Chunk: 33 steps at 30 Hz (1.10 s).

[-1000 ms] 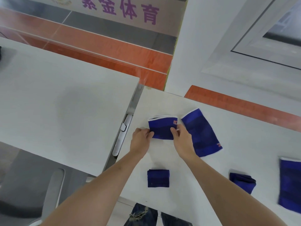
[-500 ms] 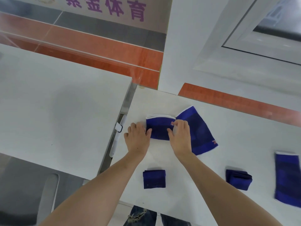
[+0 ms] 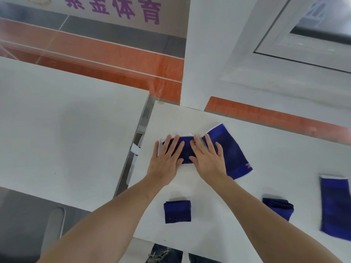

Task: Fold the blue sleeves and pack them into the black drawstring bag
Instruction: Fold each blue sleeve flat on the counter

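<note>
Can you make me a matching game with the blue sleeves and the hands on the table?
Things:
1. left hand
2. small folded sleeve
3. flat sleeve
4. sleeve with red logo

Places or states:
A. lies at the right edge of the picture
B. presses flat on a sleeve, fingers straight
C. lies unfolded, partly under the right hand
D. sits near the table's front edge, between the forearms

Pairs: 1-B, 2-D, 3-A, 4-C

Bright, even light, soft shadows; edges bowed and perhaps slightly blurred.
</note>
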Motion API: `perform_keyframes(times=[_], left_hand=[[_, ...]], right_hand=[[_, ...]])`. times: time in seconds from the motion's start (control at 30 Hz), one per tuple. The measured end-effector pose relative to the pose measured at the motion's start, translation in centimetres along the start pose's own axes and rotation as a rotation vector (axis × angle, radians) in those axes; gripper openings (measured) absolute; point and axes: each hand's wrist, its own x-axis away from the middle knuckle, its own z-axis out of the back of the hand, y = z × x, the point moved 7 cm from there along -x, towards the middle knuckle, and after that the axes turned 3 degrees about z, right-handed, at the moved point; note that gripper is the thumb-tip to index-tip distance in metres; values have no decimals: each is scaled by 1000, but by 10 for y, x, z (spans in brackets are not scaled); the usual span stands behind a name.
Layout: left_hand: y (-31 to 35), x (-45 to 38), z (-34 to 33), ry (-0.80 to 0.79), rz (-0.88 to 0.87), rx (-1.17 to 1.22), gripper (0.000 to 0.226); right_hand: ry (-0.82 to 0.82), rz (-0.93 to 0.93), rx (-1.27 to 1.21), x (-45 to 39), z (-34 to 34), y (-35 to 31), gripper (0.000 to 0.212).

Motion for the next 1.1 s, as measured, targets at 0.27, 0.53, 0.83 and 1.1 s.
perform_keyframes(times=[0.27, 0.53, 0.83, 1.1], left_hand=[[-1, -6, -6, -75, -4, -15, 66], [17, 16, -10, -128, -62, -33, 64], [34, 15, 26, -31, 47, 65, 40], [76, 11, 39, 65, 45, 169, 36]], right_hand=[[25, 10, 13, 2, 0, -1, 59], [24, -46, -39, 36, -1, -4, 57], [234, -578, -401, 93, 10, 85, 38], [34, -776, -361, 115, -2, 133, 42]])
